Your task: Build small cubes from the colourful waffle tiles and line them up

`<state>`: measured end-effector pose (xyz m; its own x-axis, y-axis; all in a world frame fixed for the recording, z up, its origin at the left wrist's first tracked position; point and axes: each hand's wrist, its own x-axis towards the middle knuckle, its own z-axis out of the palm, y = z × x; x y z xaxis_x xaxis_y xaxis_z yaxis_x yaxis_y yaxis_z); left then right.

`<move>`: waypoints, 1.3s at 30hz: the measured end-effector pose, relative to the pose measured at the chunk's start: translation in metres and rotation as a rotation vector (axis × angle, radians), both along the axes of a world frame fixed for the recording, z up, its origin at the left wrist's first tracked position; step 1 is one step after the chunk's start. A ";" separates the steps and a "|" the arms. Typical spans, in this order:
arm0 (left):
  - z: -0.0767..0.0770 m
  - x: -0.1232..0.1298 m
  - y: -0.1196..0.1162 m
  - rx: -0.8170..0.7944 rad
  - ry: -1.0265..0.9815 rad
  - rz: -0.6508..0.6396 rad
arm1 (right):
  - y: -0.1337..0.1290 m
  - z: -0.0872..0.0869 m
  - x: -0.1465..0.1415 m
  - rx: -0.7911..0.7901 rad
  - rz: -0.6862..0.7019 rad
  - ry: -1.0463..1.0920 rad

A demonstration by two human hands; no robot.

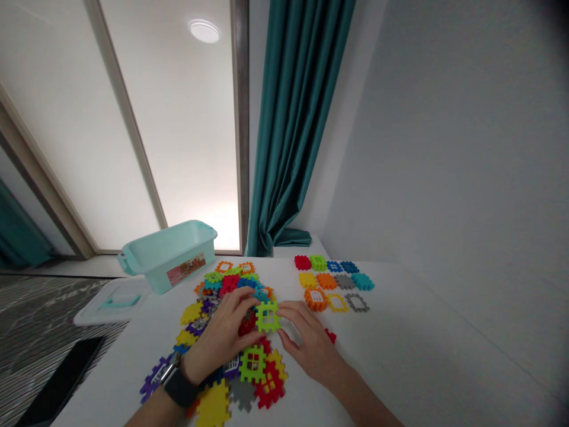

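Note:
A light-green square building tile (268, 316) with a window frame in it is held between my two hands, above the right side of the pile. My left hand (226, 323) pinches its left edge, and a watch (179, 381) is on that wrist. The fingers and thumb of my right hand (306, 343) close on the opposite edge. Beneath and around my left hand spreads a heap of notched tiles in many colours, including a second green window tile (252, 363), a yellow tile (213, 404) and a red tile (269, 384). Part of the heap is hidden by that hand.
Right of the heap, tiles stand in three rows by kind, with an orange stack (315, 299) in the nearest row. A red tile (330, 335) peeks out behind my right hand. At back left are a mint tub (178, 252), its clear lid (111, 302) and a black phone (60, 379).

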<state>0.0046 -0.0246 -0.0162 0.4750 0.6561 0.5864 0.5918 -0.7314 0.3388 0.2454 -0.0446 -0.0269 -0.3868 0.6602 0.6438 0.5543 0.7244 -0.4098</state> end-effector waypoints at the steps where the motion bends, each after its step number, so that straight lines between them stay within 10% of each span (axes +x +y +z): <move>1: 0.000 0.000 0.000 -0.005 -0.004 -0.004 | 0.000 0.000 0.000 0.013 -0.002 0.001; 30: 0.009 0.003 0.000 -0.325 -0.173 -0.133 | 0.002 0.002 0.005 0.210 -0.011 -0.030; 39: 0.011 0.003 0.002 -0.442 -0.215 -0.161 | 0.000 -0.001 -0.008 -0.236 -0.082 0.275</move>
